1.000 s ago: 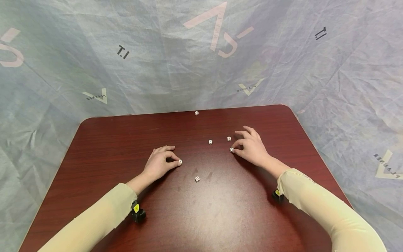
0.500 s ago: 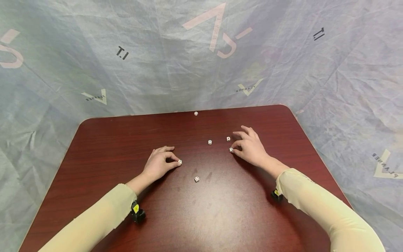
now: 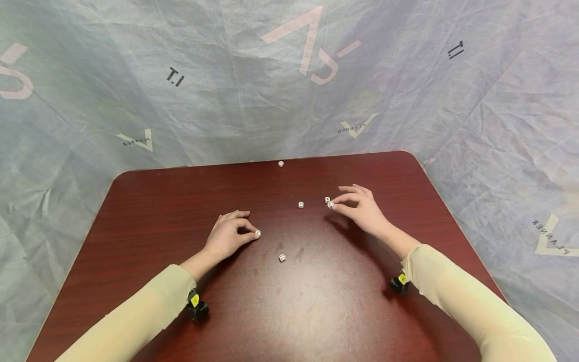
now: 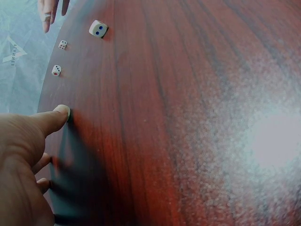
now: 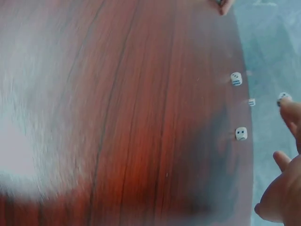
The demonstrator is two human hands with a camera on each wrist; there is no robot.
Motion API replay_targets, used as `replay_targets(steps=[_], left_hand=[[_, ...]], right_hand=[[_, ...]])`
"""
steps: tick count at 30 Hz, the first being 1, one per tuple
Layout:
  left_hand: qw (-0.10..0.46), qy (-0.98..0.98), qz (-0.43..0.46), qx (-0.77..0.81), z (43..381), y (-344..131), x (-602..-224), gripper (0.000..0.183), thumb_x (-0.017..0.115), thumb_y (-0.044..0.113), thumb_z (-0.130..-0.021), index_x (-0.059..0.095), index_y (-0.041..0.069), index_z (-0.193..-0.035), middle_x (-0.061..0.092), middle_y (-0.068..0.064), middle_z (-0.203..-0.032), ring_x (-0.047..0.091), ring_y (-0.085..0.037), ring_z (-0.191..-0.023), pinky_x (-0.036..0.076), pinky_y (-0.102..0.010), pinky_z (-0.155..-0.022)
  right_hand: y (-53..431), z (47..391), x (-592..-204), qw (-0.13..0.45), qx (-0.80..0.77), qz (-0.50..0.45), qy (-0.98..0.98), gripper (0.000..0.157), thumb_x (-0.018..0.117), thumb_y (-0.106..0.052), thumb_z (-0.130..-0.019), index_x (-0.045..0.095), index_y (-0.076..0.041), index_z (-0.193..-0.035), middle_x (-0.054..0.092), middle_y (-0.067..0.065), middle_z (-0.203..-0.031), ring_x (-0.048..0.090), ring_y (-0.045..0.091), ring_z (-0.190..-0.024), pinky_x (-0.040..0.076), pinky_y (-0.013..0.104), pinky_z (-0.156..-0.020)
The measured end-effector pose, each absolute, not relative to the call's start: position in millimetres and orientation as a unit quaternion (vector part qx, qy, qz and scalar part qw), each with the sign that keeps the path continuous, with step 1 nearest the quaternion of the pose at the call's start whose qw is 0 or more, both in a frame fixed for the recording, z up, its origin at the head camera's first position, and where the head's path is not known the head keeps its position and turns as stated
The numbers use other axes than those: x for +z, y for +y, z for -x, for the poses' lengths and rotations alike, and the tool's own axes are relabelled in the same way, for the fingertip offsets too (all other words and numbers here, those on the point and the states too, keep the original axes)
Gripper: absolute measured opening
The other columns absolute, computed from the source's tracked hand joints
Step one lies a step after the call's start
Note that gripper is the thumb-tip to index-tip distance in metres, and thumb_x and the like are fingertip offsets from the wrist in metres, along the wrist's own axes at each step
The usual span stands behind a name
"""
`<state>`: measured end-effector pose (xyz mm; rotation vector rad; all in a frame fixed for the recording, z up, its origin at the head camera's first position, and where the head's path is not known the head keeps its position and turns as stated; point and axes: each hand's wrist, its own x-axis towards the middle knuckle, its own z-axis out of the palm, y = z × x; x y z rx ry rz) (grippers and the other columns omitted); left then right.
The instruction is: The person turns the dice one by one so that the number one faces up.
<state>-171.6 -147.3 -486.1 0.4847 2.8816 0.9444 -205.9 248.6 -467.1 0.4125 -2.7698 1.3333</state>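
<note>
Reddish table (image 3: 316,311) below, left grip (image 3: 227,235) pinches one die (image 3: 258,234) at its tip, right grip (image 3: 364,211) another die (image 3: 330,205).

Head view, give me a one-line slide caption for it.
Left hand and right hand each pinch a white die; four more dice lie on the reddish-brown wood-grain table.
</note>
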Motion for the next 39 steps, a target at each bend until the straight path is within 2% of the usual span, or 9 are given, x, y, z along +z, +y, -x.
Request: replay_targets(steps=[4,8,12,16,20,24,27,39], left_hand=[[0.035,0.938,-0.158,0.308,172,-148,-487,0.008,0.084,0.034,-0.087,0.082,0.029,-0.093,0.056,-0.01,-0.148,0.037,-0.038,-0.146,0.013,-0.062,-0.122],[0.037,0.937,-0.157,0.309,171,-148,-487,0.008,0.084,0.034,-0.087,0.082,0.029,-0.093,0.056,-0.01,-0.148,0.037,-0.038,-0.146,0.012,-0.062,-0.122],[0.036,0.937,-0.157,0.31,171,-148,-487,0.008,0.084,0.033,-0.087,0.082,0.028,-0.093,0.056,-0.01,-0.148,0.036,-0.039,-0.146,0.012,-0.062,-0.122],[0.037,0.937,-0.157,0.311,171,-148,-486,0.008,0.084,0.033,-0.087,0.082,0.028,-0.093,0.056,-0.01,-0.148,0.036,-0.039,-0.147,0.012,-0.062,-0.122],[0.039,0.936,-0.156,0.313,170,-148,-485,0.007,0.083,0.032,-0.088,0.082,0.028,-0.093,0.055,-0.01,-0.149,0.035,-0.039,-0.147,0.011,-0.062,-0.122],[0.04,0.936,-0.155,0.314,171,-148,-485,0.007,0.083,0.032,-0.088,0.082,0.028,-0.094,0.055,-0.01,-0.149,0.035,-0.038,-0.147,0.011,-0.062,-0.122],[0.041,0.937,-0.153,0.313,171,-148,-485,0.007,0.083,0.033,-0.088,0.082,0.028,-0.094,0.055,-0.009,-0.149,0.034,-0.038,-0.147,0.011,-0.061,-0.122],[0.04,0.938,-0.153,0.309,172,-148,-486,0.008,0.083,0.034,-0.089,0.082,0.028,-0.093,0.055,-0.009,-0.149,0.035,-0.036,-0.147,0.011,-0.061,-0.122]], right_hand=[[247,203,-462,0.014,0.497,-0.109,-0.861,0.023,0.081,-0.029,-0.09,0.081,-0.015,-0.107,0.059,0.008,-0.145,0.028,0.039,-0.149,0.017,0.059,-0.12],[243,199,-460,0.008,0.564,-0.093,-0.821,0.027,0.081,-0.023,-0.091,0.079,-0.007,-0.113,0.057,0.006,-0.146,0.035,0.031,-0.148,0.024,0.054,-0.119],[242,198,-461,0.01,0.58,-0.076,-0.811,0.03,0.081,-0.021,-0.09,0.078,-0.004,-0.115,0.054,0.008,-0.15,0.026,0.029,-0.152,0.017,0.054,-0.122],[245,199,-470,0.015,0.541,-0.072,-0.838,0.029,0.082,-0.026,-0.089,0.08,-0.009,-0.112,0.05,0.011,-0.153,0.015,0.034,-0.154,0.007,0.057,-0.123],[247,201,-484,0.029,0.488,-0.096,-0.867,0.021,0.083,-0.026,-0.089,0.082,-0.011,-0.105,0.051,0.021,-0.15,0.022,0.04,-0.151,0.003,0.057,-0.122],[247,199,-495,0.036,0.435,-0.103,-0.894,0.015,0.083,-0.024,-0.089,0.083,-0.012,-0.099,0.05,0.024,-0.149,0.017,0.045,-0.151,0.0,0.058,-0.121],[245,197,-500,0.028,0.41,-0.089,-0.907,0.016,0.083,-0.027,-0.089,0.084,-0.014,-0.099,0.048,0.023,-0.151,0.007,0.047,-0.152,0.0,0.062,-0.12],[238,197,-503,0.028,0.386,-0.087,-0.918,0.015,0.084,-0.029,-0.088,0.085,-0.019,-0.098,0.045,0.022,-0.155,0.008,0.047,-0.151,0.0,0.063,-0.119]])
